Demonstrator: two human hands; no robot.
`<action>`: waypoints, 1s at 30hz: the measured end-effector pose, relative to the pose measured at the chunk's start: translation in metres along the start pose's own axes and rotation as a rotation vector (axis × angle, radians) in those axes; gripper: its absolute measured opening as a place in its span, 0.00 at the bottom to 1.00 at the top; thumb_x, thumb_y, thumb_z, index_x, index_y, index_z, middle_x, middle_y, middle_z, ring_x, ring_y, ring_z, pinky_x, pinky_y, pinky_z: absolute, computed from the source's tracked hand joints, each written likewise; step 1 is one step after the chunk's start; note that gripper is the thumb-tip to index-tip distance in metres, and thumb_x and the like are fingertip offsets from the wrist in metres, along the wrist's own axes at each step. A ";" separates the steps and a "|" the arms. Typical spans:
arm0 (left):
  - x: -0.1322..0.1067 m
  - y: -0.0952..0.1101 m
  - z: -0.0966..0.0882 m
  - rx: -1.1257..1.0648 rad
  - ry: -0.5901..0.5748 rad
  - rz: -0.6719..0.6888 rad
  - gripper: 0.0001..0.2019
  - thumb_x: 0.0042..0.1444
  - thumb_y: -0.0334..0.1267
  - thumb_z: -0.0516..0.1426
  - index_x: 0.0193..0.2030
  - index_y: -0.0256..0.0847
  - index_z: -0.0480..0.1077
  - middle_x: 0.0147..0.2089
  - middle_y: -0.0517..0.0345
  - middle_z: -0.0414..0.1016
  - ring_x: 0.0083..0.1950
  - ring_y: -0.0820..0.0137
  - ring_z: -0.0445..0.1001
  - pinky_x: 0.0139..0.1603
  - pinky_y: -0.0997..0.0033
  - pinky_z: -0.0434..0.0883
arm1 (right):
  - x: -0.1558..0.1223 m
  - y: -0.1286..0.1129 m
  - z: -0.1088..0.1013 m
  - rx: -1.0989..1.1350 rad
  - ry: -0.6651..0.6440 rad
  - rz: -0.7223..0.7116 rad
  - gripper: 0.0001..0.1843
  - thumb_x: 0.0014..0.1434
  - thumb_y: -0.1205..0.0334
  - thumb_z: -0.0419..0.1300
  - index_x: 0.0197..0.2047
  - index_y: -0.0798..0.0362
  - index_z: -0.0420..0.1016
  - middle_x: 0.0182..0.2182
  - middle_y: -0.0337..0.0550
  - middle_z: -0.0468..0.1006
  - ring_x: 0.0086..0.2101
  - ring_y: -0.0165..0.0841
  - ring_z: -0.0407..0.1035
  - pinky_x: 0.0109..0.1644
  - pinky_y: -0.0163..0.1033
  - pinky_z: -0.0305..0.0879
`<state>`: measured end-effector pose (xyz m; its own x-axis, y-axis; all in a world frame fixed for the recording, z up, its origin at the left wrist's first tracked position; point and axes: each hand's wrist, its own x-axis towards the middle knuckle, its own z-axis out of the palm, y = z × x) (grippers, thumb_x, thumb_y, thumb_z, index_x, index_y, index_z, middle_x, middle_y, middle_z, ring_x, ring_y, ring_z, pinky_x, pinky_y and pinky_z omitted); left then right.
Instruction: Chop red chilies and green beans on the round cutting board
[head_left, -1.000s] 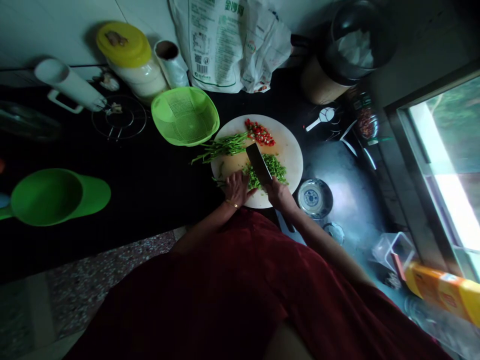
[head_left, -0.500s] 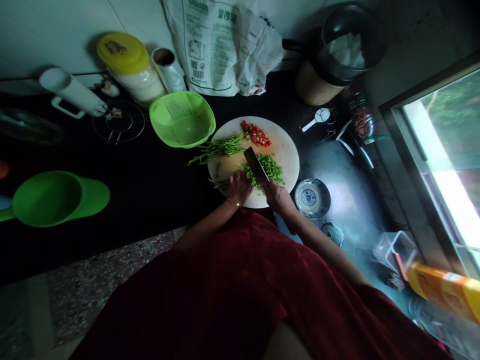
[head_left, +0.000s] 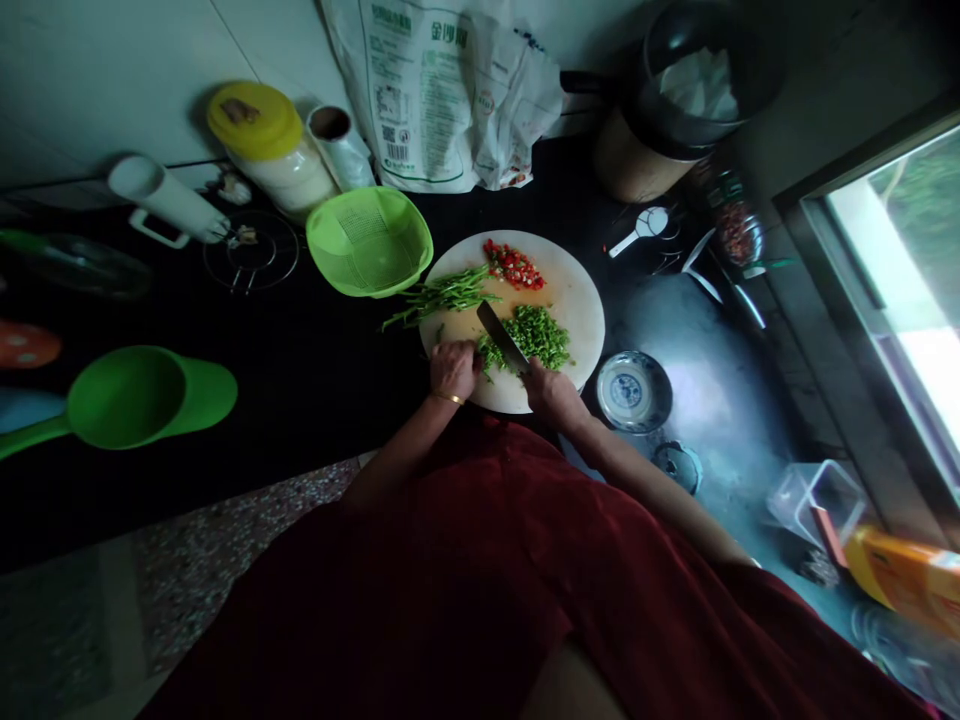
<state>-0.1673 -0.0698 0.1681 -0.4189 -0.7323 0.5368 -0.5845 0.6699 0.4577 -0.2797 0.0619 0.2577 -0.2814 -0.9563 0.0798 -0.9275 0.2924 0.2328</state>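
Gold bracelet (head_left: 448, 398) at the wrist, our left hand (head_left: 454, 370) curls, hold unclear, at the near-left edge of the white board (head_left: 581, 300), while our right hand (head_left: 555, 395) grips the knife (head_left: 501, 336) aslant amid chopped greens (head_left: 543, 336), red pieces (head_left: 514, 265) beyond.

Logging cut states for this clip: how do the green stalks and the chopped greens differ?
The green stalks are long and bunched; the chopped greens are short, loose pieces. The green stalks overhang the cutting board; the chopped greens lie wholly on it. Both are green.
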 end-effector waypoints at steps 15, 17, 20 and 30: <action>-0.015 0.003 0.026 0.048 0.027 0.011 0.13 0.64 0.38 0.49 0.49 0.37 0.71 0.48 0.41 0.73 0.50 0.54 0.68 0.52 0.52 0.63 | 0.020 -0.035 -0.005 -0.137 -0.096 -0.056 0.16 0.64 0.71 0.43 0.53 0.57 0.62 0.36 0.53 0.78 0.38 0.41 0.75 0.37 0.39 0.65; -0.014 0.002 0.031 0.043 0.037 0.009 0.13 0.64 0.38 0.49 0.49 0.38 0.71 0.48 0.42 0.73 0.50 0.55 0.69 0.52 0.53 0.64 | 0.024 -0.039 -0.004 -0.147 -0.102 -0.056 0.16 0.62 0.72 0.44 0.52 0.57 0.62 0.36 0.54 0.78 0.39 0.41 0.75 0.38 0.39 0.65; -0.015 0.002 0.035 -0.002 0.025 -0.001 0.13 0.65 0.38 0.49 0.49 0.37 0.72 0.47 0.42 0.73 0.50 0.54 0.69 0.52 0.53 0.64 | 0.032 -0.043 0.003 -0.144 -0.100 -0.053 0.17 0.61 0.73 0.45 0.52 0.58 0.62 0.36 0.54 0.78 0.39 0.40 0.75 0.38 0.39 0.65; -0.004 -0.009 0.003 0.028 0.077 -0.016 0.14 0.64 0.37 0.48 0.45 0.40 0.74 0.45 0.43 0.72 0.49 0.54 0.68 0.49 0.53 0.64 | 0.029 -0.018 0.009 -0.013 -0.007 0.017 0.17 0.68 0.62 0.41 0.54 0.59 0.61 0.35 0.52 0.78 0.36 0.40 0.73 0.36 0.38 0.62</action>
<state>-0.1626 -0.0728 0.1596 -0.3549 -0.7309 0.5829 -0.6109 0.6533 0.4472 -0.2732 0.0289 0.2476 -0.2987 -0.9512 0.0774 -0.9193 0.3086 0.2441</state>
